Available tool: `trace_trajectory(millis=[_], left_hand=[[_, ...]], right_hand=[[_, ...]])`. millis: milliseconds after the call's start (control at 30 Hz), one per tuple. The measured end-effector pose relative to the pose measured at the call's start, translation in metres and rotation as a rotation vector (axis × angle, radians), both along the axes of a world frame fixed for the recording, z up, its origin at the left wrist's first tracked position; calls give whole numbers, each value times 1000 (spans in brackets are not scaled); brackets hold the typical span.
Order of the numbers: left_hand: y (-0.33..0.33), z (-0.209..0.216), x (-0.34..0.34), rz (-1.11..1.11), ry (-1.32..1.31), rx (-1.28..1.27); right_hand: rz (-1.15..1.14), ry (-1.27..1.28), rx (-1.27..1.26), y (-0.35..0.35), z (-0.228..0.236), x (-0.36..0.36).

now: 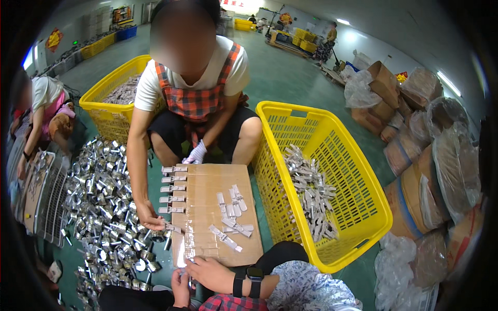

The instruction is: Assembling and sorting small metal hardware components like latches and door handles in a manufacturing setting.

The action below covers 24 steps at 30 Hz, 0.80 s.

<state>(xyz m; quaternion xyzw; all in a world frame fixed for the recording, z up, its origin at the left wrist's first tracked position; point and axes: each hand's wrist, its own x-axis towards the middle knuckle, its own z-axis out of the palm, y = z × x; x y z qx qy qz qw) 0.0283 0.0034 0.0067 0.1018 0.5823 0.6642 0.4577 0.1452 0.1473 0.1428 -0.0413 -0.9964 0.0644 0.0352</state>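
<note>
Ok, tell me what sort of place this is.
Most likely a factory or workshop: a large heap of shiny metal parts lies on the green floor, a yellow crate holds small pieces, and cartons are piled at the right.

Grn floor (290, 78), pale walls (410, 59), strip lts (448, 83) on.

The wearer's right hand (210, 274) is bare, with a black wristband (239, 284) and, beside it, a black rectangular watch (254, 273). The loose sleeve (314, 285) is white with a blue-grey floral print. The left hand (181, 290) is bare; red-and-dark checked cloth (233, 303) and black legwear (284, 253) appear below.
</note>
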Motion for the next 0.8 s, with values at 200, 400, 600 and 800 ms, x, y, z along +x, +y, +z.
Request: trace_trajectory(millis=[200, 400, 600, 800], left_hand=[[2, 1, 2, -5, -11, -3], [5, 1, 3, 8, -20, -34], [5, 7, 6, 8, -36, -36], [5, 6, 7, 18, -22, -48]], right_hand=[[-1, 21, 4, 3, 0, 1], [-14, -25, -2, 4, 2, 2], [-45, 109, 20, 3, -1, 3], [-27, 2, -39, 4, -2, 4]])
